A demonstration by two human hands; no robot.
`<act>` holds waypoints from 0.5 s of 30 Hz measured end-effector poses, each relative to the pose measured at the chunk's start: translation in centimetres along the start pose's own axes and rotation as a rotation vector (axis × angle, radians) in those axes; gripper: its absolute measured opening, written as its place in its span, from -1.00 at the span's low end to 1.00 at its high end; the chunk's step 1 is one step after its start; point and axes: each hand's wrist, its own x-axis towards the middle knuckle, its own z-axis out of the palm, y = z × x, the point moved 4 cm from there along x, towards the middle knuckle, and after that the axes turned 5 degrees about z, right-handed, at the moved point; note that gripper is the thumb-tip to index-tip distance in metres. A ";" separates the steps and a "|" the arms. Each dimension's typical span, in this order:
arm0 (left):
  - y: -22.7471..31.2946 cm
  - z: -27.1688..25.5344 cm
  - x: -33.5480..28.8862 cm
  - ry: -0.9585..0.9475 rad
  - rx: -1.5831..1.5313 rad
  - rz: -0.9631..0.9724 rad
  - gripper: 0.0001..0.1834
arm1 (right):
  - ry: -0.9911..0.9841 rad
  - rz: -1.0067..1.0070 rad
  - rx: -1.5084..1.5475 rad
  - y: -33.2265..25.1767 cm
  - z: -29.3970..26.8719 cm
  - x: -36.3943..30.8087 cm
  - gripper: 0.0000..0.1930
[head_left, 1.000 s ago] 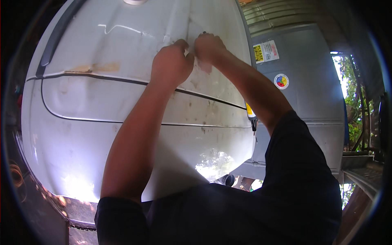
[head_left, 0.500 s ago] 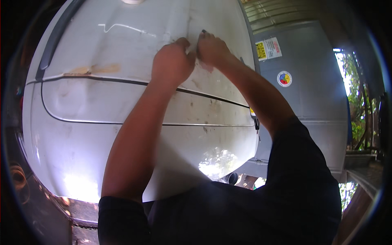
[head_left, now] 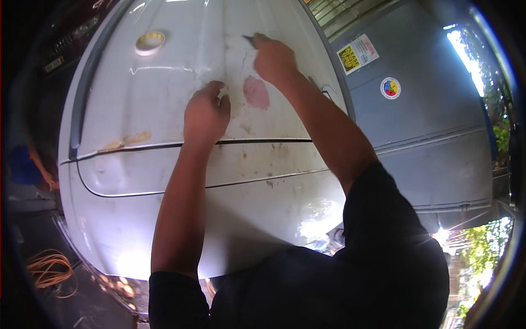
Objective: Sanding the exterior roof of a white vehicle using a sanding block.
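Note:
My left hand (head_left: 206, 116) rests over the white vehicle panel (head_left: 164, 109), fingers bent, a gap between thumb and fingers and nothing visible in it. Farther up and to the right, my right hand (head_left: 274, 61) is closed on a small dark pointed tool (head_left: 249, 40), whose tip sticks out to the left; the rest is hidden in the fingers. Between the hands lies an oval pinkish patch (head_left: 256, 92) on the panel. Scratches and brownish marks surround it.
A roll of tape (head_left: 149, 43) lies on the panel at the upper left. Right of the vehicle stands a grey cabinet (head_left: 433, 120) with stickers. A coiled orange cable (head_left: 50, 270) is at the lower left. Another person's arm (head_left: 43, 167) shows at the far left.
The view has shifted, bringing the whole tape roll in. My hands have moved apart, the left one nearer me and leftward. The pinkish patch, mostly covered before, is now exposed.

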 end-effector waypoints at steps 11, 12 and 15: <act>3.5 8.0 2.5 -0.398 0.800 0.471 -0.09 | 0.150 1.003 1.719 13.7 2.3 -20.4 -0.52; 3.2 9.0 4.2 -0.440 0.855 0.469 -0.04 | 0.151 1.009 1.758 13.7 2.7 -20.8 -0.52; 2.0 12.4 10.6 -0.416 0.802 0.359 0.10 | 0.144 0.952 1.767 14.4 2.7 -20.7 -0.53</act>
